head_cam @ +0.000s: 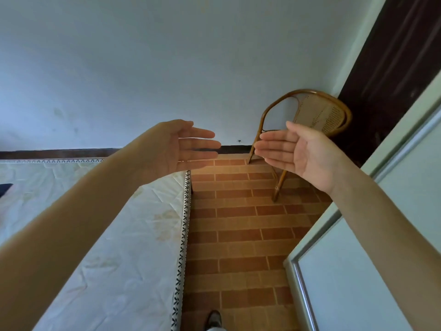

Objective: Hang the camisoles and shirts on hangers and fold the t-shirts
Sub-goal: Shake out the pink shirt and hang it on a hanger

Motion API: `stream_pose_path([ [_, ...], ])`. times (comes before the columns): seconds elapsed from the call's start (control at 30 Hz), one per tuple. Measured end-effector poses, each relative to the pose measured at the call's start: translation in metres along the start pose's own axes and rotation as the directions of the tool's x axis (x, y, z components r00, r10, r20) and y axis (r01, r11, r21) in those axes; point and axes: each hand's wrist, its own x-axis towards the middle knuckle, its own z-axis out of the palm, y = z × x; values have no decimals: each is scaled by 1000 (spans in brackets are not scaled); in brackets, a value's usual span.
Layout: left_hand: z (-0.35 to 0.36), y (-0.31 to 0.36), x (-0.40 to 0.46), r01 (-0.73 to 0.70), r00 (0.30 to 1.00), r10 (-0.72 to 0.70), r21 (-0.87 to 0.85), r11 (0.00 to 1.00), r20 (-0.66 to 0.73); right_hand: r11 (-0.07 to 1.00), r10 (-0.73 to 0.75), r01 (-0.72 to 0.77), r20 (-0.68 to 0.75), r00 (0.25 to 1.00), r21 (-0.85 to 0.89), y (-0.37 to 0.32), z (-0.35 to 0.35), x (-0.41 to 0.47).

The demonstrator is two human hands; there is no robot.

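My left hand (181, 146) and my right hand (300, 151) are both raised in front of me at chest height, palms facing each other, fingers straight and together. A gap of bare air lies between the fingertips. Neither hand holds anything. No camisole, shirt, t-shirt or hanger shows clearly in this view; only a dark scrap (4, 187) peeks in at the left edge of the mattress, too little of it to tell what it is.
A bare white quilted mattress (107, 247) fills the lower left. A rattan chair (317, 115) stands against the far wall beside a dark door (393, 68). Brick-pattern floor (238, 223) runs between the bed and a pale wardrobe panel (358, 271) at right. A shoe (214, 317) shows below.
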Motion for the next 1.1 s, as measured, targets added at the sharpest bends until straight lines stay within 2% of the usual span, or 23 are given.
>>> stream_pose_path([
  [0.17,-38,23,54,13,1000,-13,16,1000,-2,999,1,0,-23,1000,41,-16,8,61],
  [0.4,-78,32,120,69,996,-63,-100,993,58,998,7,-3,-71,997,61,-24,-5,145],
  [0.77,-95,73,275,73,997,-71,-96,993,19,995,102,-101,78,992,-16,-47,-59,315],
  [0.97,-89,109,369,62,998,-65,-136,989,-21,993,113,-110,77,991,-35,-87,-114,404],
  [1.1,-99,120,413,68,996,-77,-173,983,-44,990,133,-127,121,984,-56,-104,-127,458],
])
